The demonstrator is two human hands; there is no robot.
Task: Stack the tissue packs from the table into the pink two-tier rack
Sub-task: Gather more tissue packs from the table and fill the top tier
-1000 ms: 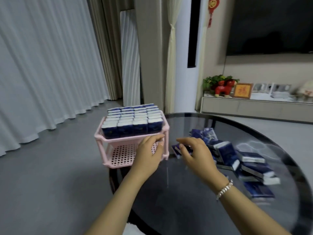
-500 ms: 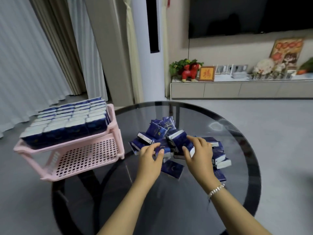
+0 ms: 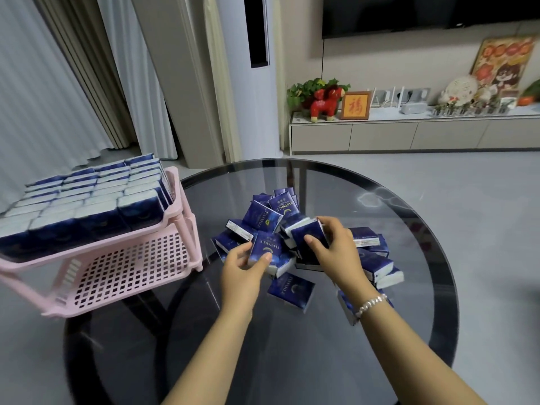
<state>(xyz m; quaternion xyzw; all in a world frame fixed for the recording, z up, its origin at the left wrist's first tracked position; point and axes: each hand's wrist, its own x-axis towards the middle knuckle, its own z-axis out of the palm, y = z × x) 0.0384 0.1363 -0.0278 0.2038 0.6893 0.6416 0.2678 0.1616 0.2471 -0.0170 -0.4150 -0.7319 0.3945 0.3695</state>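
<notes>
Head view looks down on our two hands, both working in the heap of tissue packs (image 3: pixel 304 238) at the middle of the round glass desk (image 3: pixel 409 206). Our left hand (image 3: pixel 242 273) pinches one upright blue pack (image 3: pixel 264 251) between thumb and fingers, its printed face toward us. Our right hand (image 3: pixel 333 252) curls its thumb and fingers round another pack (image 3: pixel 308 239) just beside the first; how many packs lie under that palm we cannot tell, since the hand covers them. A pearl bracelet (image 3: pixel 371 304) sits on the right wrist, and the forearm hides part of a pack at the near right edge of the heap. One pack (image 3: pixel 290 290) lies flat on the glass, apart from the heap and between our two wrists.

Left of the heap stands the pink two-tier rack (image 3: pixel 181 211), its near corner post close to the pile but not touching it. Its upper tier is filled with packs (image 3: pixel 87 200) stood on edge in tidy rows; the far left of that tier is cut off by the frame. The lower tier (image 3: pixel 125 273) shows only its bare perforated floor, though the part beneath the upper tray is hard to make out.

Beyond the desk, a low cabinet (image 3: pixel 409 135) carries a red horse figure (image 3: pixel 324 103) and a framed picture (image 3: pixel 355 106).
</notes>
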